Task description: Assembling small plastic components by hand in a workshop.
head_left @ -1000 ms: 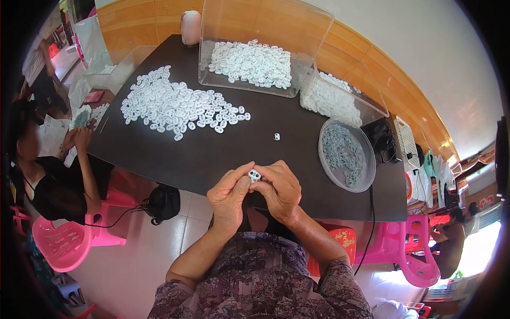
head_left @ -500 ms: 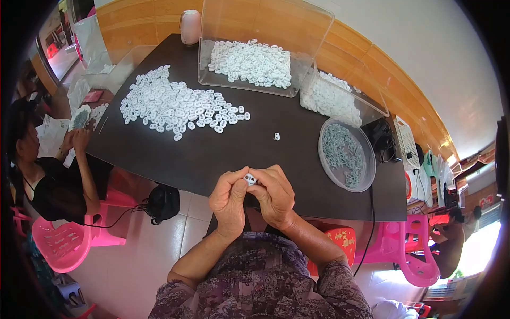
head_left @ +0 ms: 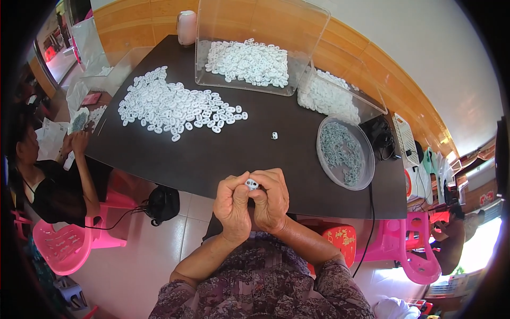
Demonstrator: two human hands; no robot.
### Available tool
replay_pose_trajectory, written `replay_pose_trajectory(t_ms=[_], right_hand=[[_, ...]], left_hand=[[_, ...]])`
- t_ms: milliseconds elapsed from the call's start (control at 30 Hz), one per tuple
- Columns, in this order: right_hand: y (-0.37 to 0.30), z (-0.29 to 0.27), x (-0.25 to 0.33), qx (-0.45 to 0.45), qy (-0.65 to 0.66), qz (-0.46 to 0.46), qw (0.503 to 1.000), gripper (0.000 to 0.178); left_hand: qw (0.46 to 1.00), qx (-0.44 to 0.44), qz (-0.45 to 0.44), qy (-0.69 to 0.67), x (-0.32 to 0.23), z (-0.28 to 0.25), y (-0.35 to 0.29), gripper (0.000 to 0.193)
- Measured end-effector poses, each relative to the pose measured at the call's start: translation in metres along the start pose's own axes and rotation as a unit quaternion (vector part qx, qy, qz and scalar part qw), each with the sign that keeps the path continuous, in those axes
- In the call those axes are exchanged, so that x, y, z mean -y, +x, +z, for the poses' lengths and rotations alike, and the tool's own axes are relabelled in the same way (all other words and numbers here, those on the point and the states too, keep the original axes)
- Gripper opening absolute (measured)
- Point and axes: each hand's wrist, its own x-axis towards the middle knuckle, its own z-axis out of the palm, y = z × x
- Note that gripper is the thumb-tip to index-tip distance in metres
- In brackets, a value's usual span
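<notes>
Grip: both hands pinch one small white part [head_left: 251,184] between thumbs and fingertips, left hand [head_left: 232,204] and right hand [head_left: 272,201] pressed together, just below the centre of the frame.
Part: mostly covered by the fingers; only its top shows, its shape hard to make out.
Tabletop [head_left: 212,157]: dark, above the hands; its near edge runs just behind the knuckles.
Loose pile [head_left: 172,103]: white parts spread on the tabletop, upper left of centre.
Single piece [head_left: 274,135]: lies alone, centre, between pile and dish.
Clear box [head_left: 255,48]: top centre, white parts inside.
Second box [head_left: 340,95]: right of the first, holding more white parts, its walls hard to trace.
Dish [head_left: 344,153]: round, right of centre, holding grey-green bits too small to tell.
Other person [head_left: 50,175]: left edge, seated on a pink chair [head_left: 58,244], hands on papers, partly cut off.
</notes>
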Motion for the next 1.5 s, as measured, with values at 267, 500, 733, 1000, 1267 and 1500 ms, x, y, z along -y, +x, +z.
replay_pose_trajectory(t_ms=[267,500,733,1000,1267,1500], right_hand=[[0.001,0.004,-0.005,-0.010,0.003,-0.024,1.000,0.021],[0.004,0.000,-0.014,0.001,-0.009,-0.033,0.999,0.018],[0.039,-0.048,-0.044,0.058,-0.109,0.028,0.992,0.014],[0.180,-0.137,-0.158,-0.080,-0.334,0.019,0.939,0.018],[0.174,-0.133,-0.161,-0.047,-0.418,-0.096,0.902,0.013],[0.091,-0.088,-0.128,0.140,-0.243,-0.034,0.959,0.011]], left_hand=[[0.999,-0.003,0.044,0.007,0.006,0.003,0.004,0.021],[0.997,-0.018,0.032,0.069,0.008,0.009,0.008,0.018],[0.991,0.054,-0.122,0.008,0.004,0.004,0.027,0.025],[0.922,0.171,0.059,0.343,0.038,0.009,0.094,0.007],[0.789,0.341,0.212,0.464,0.097,0.042,0.140,0.024],[0.722,0.470,0.165,0.480,0.099,0.044,0.165,0.011]])
